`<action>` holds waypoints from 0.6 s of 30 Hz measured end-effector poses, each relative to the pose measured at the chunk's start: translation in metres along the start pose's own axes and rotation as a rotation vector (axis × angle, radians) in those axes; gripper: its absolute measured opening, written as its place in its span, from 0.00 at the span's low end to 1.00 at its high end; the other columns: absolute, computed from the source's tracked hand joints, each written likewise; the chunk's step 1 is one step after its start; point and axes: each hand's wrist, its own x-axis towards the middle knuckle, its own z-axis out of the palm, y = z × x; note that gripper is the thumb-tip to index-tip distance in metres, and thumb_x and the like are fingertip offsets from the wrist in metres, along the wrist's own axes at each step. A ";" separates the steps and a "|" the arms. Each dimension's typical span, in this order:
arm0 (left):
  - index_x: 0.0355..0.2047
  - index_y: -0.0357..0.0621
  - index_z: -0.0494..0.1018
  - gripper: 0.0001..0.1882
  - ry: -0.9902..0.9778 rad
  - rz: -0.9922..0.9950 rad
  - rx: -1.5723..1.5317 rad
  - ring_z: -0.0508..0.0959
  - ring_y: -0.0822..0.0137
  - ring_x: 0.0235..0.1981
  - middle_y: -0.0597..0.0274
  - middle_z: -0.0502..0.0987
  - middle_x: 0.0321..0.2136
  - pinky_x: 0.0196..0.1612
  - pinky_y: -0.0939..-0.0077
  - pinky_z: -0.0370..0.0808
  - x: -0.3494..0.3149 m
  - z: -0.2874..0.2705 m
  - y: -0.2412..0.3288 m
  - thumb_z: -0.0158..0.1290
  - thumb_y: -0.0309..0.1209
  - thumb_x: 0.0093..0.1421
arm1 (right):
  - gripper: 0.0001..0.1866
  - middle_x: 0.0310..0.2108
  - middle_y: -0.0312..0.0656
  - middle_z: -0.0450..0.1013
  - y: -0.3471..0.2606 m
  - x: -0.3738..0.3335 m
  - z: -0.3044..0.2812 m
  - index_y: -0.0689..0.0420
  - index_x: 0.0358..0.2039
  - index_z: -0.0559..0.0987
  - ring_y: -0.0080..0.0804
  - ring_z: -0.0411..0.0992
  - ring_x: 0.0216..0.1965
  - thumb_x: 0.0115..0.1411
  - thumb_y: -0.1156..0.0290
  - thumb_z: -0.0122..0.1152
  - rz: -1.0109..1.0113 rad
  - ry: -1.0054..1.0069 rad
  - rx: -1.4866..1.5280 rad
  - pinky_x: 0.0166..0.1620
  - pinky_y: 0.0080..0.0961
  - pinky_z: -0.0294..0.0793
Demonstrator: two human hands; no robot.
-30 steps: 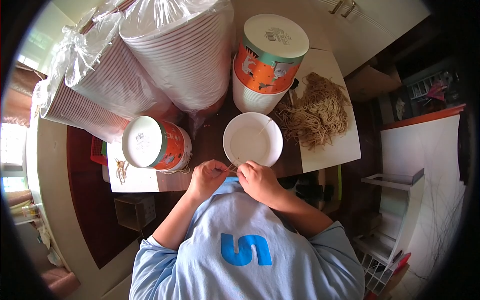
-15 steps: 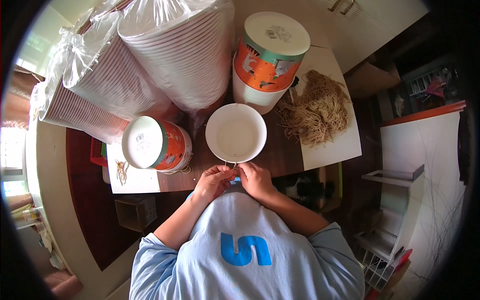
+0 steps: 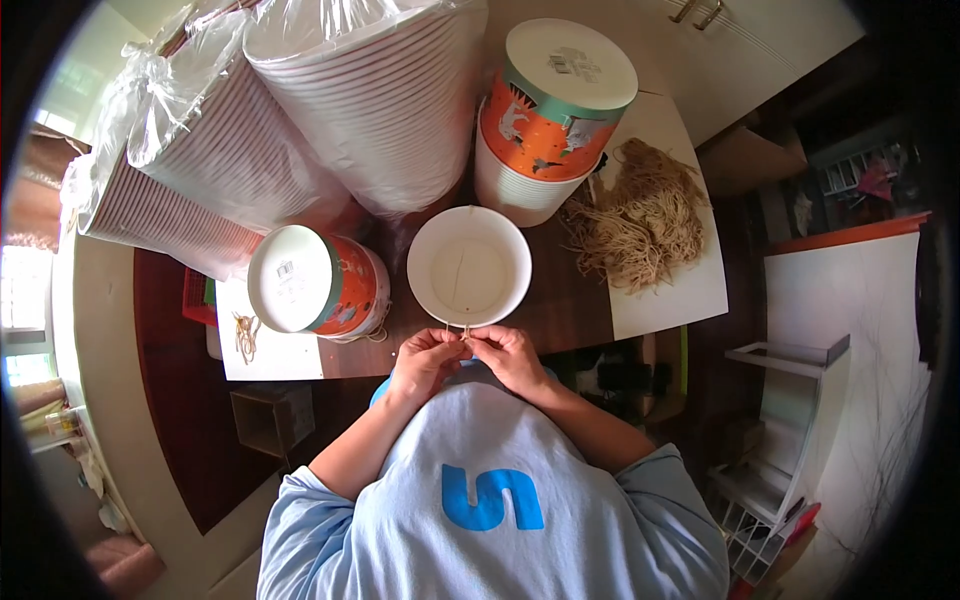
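Observation:
A white paper bucket (image 3: 470, 262) stands with its open mouth toward me at the table's near edge. Just at its near rim, my left hand (image 3: 424, 362) and my right hand (image 3: 511, 360) meet, fingertips pinched together. Between them is a thin tan cord (image 3: 465, 333), with short strands rising against the rim; how it is looped or fastened there is too small to tell. A thin strand-like line shows inside the bucket. On the right lies a loose heap of similar tan cords (image 3: 650, 225).
An orange patterned bucket (image 3: 348, 285) lies tilted at left, near a few cord pieces (image 3: 245, 337). Upside-down stacked buckets (image 3: 545, 130) stand behind the open one. Tall bucket stacks in clear plastic (image 3: 370, 110) fill the far left. A white rack (image 3: 790, 400) is at right.
Both hands stay together at the near rim, fingers shifting slightly on the cord. The strand-like line inside the bucket now shows clearly. The view has shifted a little.

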 end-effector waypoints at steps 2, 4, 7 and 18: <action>0.30 0.42 0.72 0.03 0.024 0.007 0.032 0.78 0.69 0.27 0.61 0.78 0.26 0.27 0.81 0.72 -0.001 0.002 0.001 0.55 0.24 0.57 | 0.07 0.30 0.37 0.77 0.007 0.002 0.002 0.64 0.35 0.79 0.18 0.72 0.33 0.60 0.74 0.55 0.031 0.025 0.104 0.39 0.18 0.73; 0.30 0.41 0.71 0.03 0.065 0.115 0.161 0.78 0.70 0.28 0.60 0.78 0.27 0.27 0.84 0.72 -0.001 0.003 0.002 0.55 0.23 0.57 | 0.08 0.31 0.36 0.77 0.006 0.003 0.002 0.63 0.36 0.79 0.20 0.73 0.34 0.60 0.72 0.56 0.116 0.045 0.293 0.39 0.17 0.72; 0.31 0.37 0.71 0.03 0.065 0.294 0.334 0.79 0.70 0.30 0.59 0.78 0.29 0.31 0.83 0.75 0.004 -0.002 -0.005 0.54 0.20 0.56 | 0.09 0.33 0.36 0.77 0.016 0.005 0.001 0.61 0.37 0.79 0.22 0.74 0.35 0.60 0.70 0.56 0.319 0.042 0.525 0.41 0.19 0.71; 0.35 0.33 0.73 0.08 0.082 0.728 0.880 0.79 0.70 0.33 0.59 0.76 0.31 0.37 0.79 0.77 -0.006 0.011 -0.001 0.54 0.17 0.53 | 0.11 0.39 0.38 0.76 0.010 0.005 -0.002 0.59 0.40 0.78 0.25 0.73 0.41 0.61 0.68 0.54 0.435 -0.044 0.746 0.46 0.21 0.68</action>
